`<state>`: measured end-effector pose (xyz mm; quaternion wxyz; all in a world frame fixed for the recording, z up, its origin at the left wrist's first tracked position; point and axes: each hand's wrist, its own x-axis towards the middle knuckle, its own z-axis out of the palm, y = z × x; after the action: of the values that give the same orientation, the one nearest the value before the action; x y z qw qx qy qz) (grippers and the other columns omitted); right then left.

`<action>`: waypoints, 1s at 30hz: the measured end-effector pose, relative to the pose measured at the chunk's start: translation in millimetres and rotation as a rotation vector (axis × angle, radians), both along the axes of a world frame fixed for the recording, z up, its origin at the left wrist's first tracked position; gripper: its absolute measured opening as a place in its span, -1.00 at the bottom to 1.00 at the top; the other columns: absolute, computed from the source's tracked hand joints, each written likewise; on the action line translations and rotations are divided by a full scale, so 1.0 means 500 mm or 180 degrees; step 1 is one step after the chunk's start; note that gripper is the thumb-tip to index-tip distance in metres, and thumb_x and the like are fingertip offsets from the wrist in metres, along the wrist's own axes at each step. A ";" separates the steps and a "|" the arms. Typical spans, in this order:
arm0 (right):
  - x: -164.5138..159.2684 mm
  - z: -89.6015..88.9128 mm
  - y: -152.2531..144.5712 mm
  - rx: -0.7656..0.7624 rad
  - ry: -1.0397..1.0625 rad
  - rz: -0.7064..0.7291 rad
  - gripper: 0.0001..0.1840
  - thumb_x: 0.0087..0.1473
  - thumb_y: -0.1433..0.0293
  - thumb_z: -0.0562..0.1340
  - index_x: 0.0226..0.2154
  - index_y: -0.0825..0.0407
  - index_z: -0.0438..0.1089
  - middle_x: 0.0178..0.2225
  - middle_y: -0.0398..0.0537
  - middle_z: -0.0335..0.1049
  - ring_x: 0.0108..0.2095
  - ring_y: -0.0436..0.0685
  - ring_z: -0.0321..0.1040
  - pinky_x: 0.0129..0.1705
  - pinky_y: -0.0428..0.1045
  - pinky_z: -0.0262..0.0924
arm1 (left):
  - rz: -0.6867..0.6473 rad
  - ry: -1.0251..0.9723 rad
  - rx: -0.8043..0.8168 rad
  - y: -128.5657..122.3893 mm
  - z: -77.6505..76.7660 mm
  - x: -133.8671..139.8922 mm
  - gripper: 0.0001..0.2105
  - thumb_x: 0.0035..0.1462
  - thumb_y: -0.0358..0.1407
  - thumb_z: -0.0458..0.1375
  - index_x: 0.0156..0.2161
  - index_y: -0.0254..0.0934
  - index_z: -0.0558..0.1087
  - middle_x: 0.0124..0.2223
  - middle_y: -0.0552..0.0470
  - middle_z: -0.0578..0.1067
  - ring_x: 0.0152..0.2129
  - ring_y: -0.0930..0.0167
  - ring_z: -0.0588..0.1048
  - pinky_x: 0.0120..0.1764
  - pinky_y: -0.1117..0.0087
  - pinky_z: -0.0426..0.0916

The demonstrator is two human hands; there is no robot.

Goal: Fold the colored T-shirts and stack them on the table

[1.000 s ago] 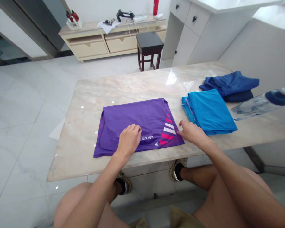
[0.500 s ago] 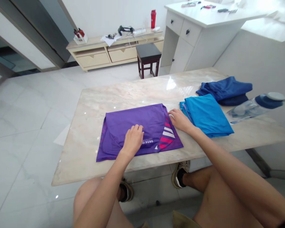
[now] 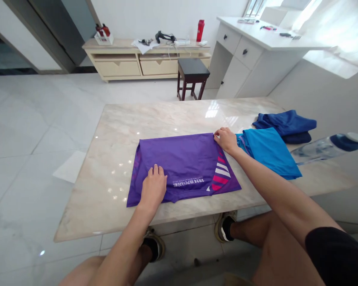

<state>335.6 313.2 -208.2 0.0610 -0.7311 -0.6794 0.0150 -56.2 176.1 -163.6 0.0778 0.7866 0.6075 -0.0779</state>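
Observation:
A purple T-shirt [image 3: 179, 159] lies folded into a wide rectangle on the marble-topped table [image 3: 113, 127]. White lettering and pink and white stripes show on its near and right parts. My left hand [image 3: 154, 186] rests palm down on the shirt's near left part, fingers stretched out. At the far right corner, my right hand [image 3: 226, 140] pinches the shirt's edge between thumb and fingers. Just right of that hand sits a folded bright blue garment [image 3: 271, 153].
Behind the bright blue garment is a dark blue garment [image 3: 286, 123]. A clear water bottle [image 3: 319, 151] with a blue lid stands at the right. Beyond the table are a dark stool [image 3: 193, 69], a low cabinet [image 3: 119, 67] and a white desk [image 3: 241, 55].
My left hand has slid left across the shirt, uncovering more of the lettering. My right hand has moved to the shirt's far right corner. The camera view has shifted.

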 end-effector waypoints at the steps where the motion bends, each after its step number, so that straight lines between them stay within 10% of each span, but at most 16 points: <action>1: 0.005 0.000 0.003 -0.0007 -0.0004 -0.0001 -0.69 0.44 0.36 0.20 -0.07 0.03 0.69 0.06 0.24 0.62 0.17 0.43 0.46 0.01 0.15 0.42 | 0.0004 -0.0034 0.0007 -0.004 -0.006 0.000 -0.53 0.61 -0.32 0.07 0.47 -0.46 0.47 0.53 -0.44 0.42 0.42 -0.01 0.49 0.23 0.14 0.62; 13: 0.035 -0.002 0.031 -0.0149 -0.0276 0.0681 -0.66 0.44 0.34 0.19 -0.06 0.02 0.72 0.05 0.22 0.65 0.15 0.42 0.44 0.09 0.18 0.37 | -0.0030 -0.0040 0.0000 -0.017 -0.025 -0.004 -0.47 0.61 -0.32 -0.01 0.53 -0.49 0.39 0.58 -0.47 0.32 0.48 -0.04 0.44 0.27 0.05 0.62; 30: 0.023 -0.026 0.023 0.0225 0.0683 -0.0635 -0.66 0.39 0.31 0.19 0.05 0.08 0.60 0.00 0.23 0.61 0.10 0.40 0.49 0.17 0.19 0.37 | 0.0043 0.0034 -0.0061 -0.011 -0.018 0.004 -0.49 0.60 -0.31 0.00 0.50 -0.47 0.41 0.57 -0.48 0.35 0.47 -0.04 0.45 0.27 0.10 0.60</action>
<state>347.3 324.5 -221.1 0.1602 -0.7865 -0.5931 0.0629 -54.3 170.6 -172.7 0.0827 0.7813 0.6124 -0.0874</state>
